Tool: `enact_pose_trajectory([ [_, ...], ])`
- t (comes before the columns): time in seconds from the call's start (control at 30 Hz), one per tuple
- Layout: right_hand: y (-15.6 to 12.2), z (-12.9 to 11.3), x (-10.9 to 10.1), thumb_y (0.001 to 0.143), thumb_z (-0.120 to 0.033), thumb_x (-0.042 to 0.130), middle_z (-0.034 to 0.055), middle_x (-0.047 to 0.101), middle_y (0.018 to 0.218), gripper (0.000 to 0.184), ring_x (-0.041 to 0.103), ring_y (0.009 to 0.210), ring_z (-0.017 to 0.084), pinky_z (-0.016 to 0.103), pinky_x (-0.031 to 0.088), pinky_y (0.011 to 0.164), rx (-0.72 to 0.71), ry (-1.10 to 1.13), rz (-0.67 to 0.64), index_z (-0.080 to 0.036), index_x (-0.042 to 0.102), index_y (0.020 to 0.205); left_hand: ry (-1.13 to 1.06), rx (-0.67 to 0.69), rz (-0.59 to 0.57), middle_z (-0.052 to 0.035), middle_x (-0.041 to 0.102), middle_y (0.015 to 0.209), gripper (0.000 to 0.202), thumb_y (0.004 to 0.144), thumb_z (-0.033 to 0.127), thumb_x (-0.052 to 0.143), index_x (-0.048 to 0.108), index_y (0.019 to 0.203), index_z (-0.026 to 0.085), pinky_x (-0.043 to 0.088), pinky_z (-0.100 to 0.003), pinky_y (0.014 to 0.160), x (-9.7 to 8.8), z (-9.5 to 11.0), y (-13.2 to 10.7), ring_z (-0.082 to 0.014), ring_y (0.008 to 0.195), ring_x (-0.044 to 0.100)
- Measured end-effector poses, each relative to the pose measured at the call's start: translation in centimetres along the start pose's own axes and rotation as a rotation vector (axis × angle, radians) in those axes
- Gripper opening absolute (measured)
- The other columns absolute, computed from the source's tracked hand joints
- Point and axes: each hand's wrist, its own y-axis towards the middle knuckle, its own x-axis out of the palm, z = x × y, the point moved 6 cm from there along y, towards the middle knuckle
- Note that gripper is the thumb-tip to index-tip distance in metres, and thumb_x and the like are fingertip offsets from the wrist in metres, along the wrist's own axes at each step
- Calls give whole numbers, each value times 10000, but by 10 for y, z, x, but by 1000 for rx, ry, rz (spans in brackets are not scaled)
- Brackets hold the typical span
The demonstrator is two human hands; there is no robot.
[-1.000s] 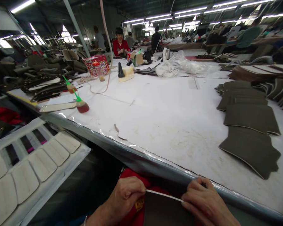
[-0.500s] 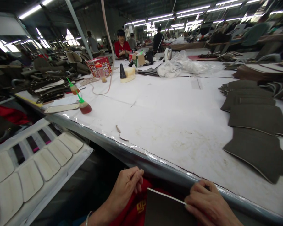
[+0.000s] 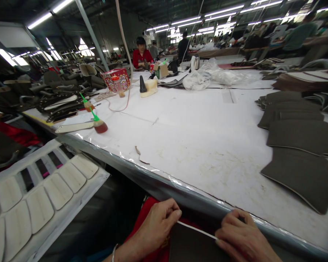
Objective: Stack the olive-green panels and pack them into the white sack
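Note:
Below the table edge, at the bottom of the view, I hold a dark flat piece (image 3: pixel 191 245) with a pale top edge. My left hand (image 3: pixel 160 227) pinches the left end of that pale edge. On the right end, my right hand (image 3: pixel 242 238) grips with curled fingers. Red cloth (image 3: pixel 153 203) shows under my left hand. Both hands are just in front of the table's plastic-covered rim (image 3: pixel 180 189).
On the white table lie dark cut pieces (image 3: pixel 300 174) at right, two green-capped glue bottles (image 3: pixel 98 123) at left, a plastic bag (image 3: pixel 205 76) and a patterned red box (image 3: pixel 116 78) farther back. Pale padded pieces (image 3: pixel 38 207) lie on a rack at lower left. Other people work at the far end.
My left hand let go of the pale edge half a second ago and has now pinched it again. My view has shifted slightly left.

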Motion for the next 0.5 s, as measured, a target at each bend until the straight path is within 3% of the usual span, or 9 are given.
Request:
enact_pose_trajectory([
  [0.13,-1,0,-1,1011,-344,420,-26,573,704,292,528,736,147,378,300,831,53,5,52,-200,540,787,36,-15,-1,50,483,620,198,903,298,436,579,835,179,292,-233,540,-1,-1,-3,-100,590,436],
  [0.23,-1,-1,0,1015,-305,419,-36,576,728,261,532,742,140,368,295,837,14,45,24,-209,526,797,-1,-57,-2,57,466,565,196,901,289,420,574,843,183,304,-229,524,-2,-6,-5,-103,548,440],
  [0.43,-1,6,0,1001,-284,448,-43,578,744,209,532,738,139,349,325,843,14,74,18,-227,529,817,-107,-22,229,59,446,521,249,893,366,474,569,798,157,318,-229,559,-31,-8,-3,-94,523,410],
  [0.5,-2,7,0,997,-283,450,-40,583,739,207,536,730,140,341,340,832,17,101,27,-233,540,817,-238,-47,204,29,502,492,365,884,467,492,581,760,135,316,-227,527,-34,-8,-2,-91,476,416],
])
